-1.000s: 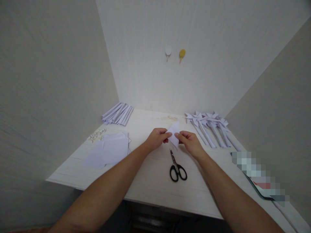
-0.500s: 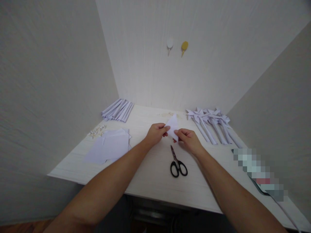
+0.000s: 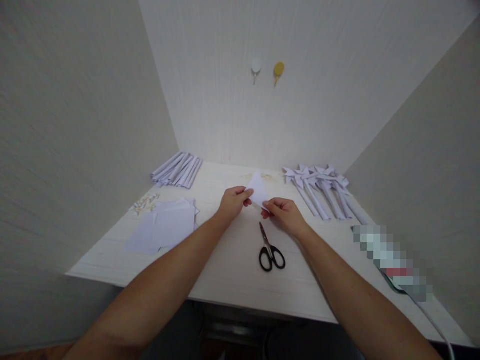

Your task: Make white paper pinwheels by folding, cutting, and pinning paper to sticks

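Observation:
A folded white sheet of paper (image 3: 257, 189), roughly triangular with its point toward the back wall, is held up between both hands above the table. My left hand (image 3: 235, 201) pinches its left edge with the thumb on top. At the lower right corner, my right hand (image 3: 282, 212) grips the paper between thumb and fingers. Just below the hands lie black-handled scissors (image 3: 270, 252), blades closed and pointing away from me. The fingers under the paper are partly hidden.
Loose white paper sheets (image 3: 174, 222) lie at left, near small white pieces (image 3: 145, 202). Rolled paper tubes (image 3: 178, 170) are stacked behind. Paper pinwheels on tubes (image 3: 317, 185) lie at back right. A blurred-out device (image 3: 390, 262) with a cable is at right. Two hooks (image 3: 278, 70) hang on the wall.
The view has shifted slightly, moving everything a little left. The folded paper has turned somewhat between my hands; both hands keep their hold. The scissors stay on the table.

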`<control>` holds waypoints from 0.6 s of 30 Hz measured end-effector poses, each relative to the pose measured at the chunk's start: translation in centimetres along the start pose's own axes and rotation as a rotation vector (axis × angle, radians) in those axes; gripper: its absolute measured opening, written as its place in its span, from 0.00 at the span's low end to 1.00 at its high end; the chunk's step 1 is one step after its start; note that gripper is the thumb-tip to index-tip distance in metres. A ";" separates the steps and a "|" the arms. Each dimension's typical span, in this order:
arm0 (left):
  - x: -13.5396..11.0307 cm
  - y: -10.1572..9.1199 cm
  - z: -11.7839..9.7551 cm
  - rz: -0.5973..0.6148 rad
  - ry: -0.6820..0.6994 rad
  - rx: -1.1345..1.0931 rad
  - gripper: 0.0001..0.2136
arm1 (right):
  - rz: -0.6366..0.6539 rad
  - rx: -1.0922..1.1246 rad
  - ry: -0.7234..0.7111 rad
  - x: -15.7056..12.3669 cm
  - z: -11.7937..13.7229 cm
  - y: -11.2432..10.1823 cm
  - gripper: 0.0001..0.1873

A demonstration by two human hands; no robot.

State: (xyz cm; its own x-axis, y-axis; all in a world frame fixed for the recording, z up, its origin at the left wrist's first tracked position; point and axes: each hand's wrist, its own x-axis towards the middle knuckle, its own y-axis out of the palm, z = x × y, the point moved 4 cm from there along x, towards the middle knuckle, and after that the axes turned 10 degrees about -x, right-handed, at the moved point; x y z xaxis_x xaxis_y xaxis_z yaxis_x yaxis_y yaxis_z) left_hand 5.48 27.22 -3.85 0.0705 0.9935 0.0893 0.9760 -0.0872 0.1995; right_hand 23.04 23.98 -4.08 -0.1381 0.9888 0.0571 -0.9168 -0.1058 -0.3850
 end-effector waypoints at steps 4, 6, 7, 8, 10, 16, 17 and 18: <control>0.1 -0.3 -0.1 -0.040 0.013 -0.010 0.14 | 0.011 0.003 -0.014 0.1 0.1 0.0 0.22; 0.2 -0.4 -0.2 -0.053 0.012 -0.017 0.15 | 0.014 0.007 -0.015 0.2 0.1 0.0 0.22; 0.2 -0.4 -0.3 -0.059 0.010 -0.021 0.15 | 0.014 0.009 -0.015 0.2 0.0 0.0 0.22; 0.2 -0.5 -0.3 -0.064 0.007 -0.025 0.15 | 0.012 0.011 -0.013 0.2 0.0 0.0 0.22; 0.2 -0.5 -0.3 -0.074 0.002 -0.032 0.15 | 0.007 0.017 -0.009 0.3 -0.1 0.0 0.21; 0.2 -0.7 0.0 -0.092 -0.007 -0.040 0.16 | 0.013 0.049 0.000 0.2 -0.2 -0.1 0.20; 0.2 -0.7 0.0 -0.095 -0.007 -0.041 0.16 | 0.016 0.053 0.000 0.2 -0.1 -0.1 0.20; 0.2 -0.7 0.0 -0.097 -0.008 -0.042 0.16 | 0.019 0.055 -0.001 0.2 -0.1 -0.2 0.20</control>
State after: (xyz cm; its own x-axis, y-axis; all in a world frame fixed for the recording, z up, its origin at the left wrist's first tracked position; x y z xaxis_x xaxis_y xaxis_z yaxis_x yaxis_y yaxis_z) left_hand 4.82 27.49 -4.01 -0.0222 0.9980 0.0600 0.9687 0.0066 0.2481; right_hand 23.19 24.15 -4.09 -0.1560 0.9864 0.0510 -0.9331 -0.1303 -0.3353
